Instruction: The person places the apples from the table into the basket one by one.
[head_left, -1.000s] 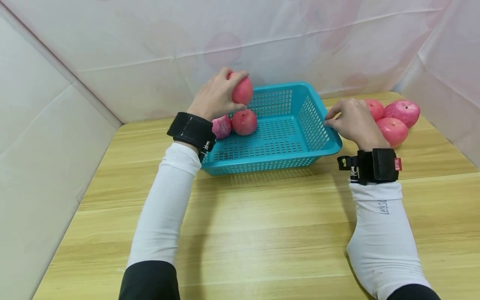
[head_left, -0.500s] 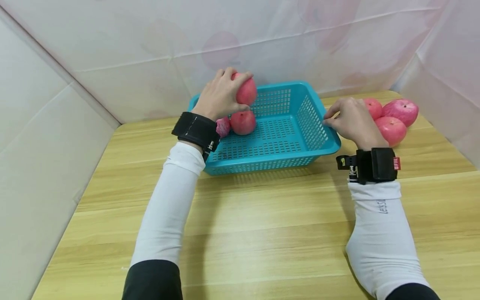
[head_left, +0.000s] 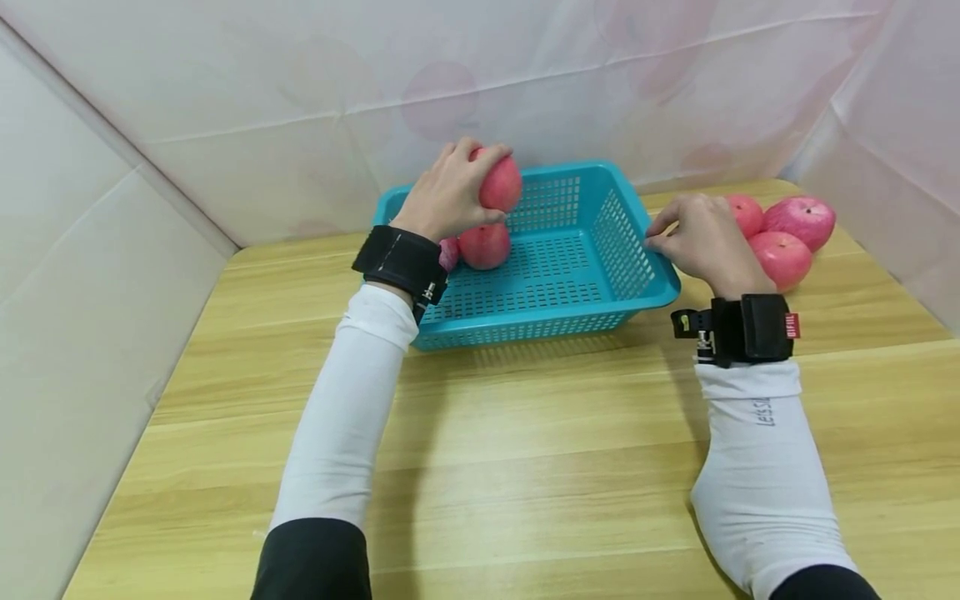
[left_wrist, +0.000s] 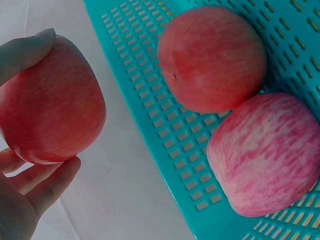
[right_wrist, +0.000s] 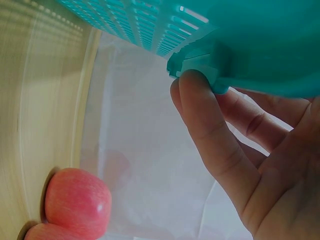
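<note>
Left hand: the left hand (head_left: 448, 193) grips a red apple (head_left: 501, 183), its fingers curled onto opposite sides of the fruit.
Held apple: raised, at the left back part of the basket in the head view — the pictures do not settle whether it is over the inside or just past the rim.
Right hand: the right hand (head_left: 703, 240) pinches the right rim of the basket, fingertips against the edge; the right wrist view shows them bent up to the turquoise plastic.
Basket: a turquoise slotted plastic basket (head_left: 551, 315), upright on the wood-grain counter (head_left: 540, 467), near the backdrop.
Inside the basket: a plain red apple (head_left: 485, 248) and a pink-streaked apple (left_wrist: 267, 155), touching, at the left end; the left hand and wrist hide part of the streaked one in the head view.
Right of the basket: three apples bunched on the counter — a back apple (head_left: 747, 215) partly behind the right hand, a darker streaked apple (head_left: 802, 221) and a front apple (head_left: 782, 258).
Wrists: a black strap on each, above white sleeves (head_left: 341, 417); the right strap (head_left: 756, 329) carries a small red tag.
Backdrop: pale cloth (head_left: 300, 92) with faint pink circles.
</note>
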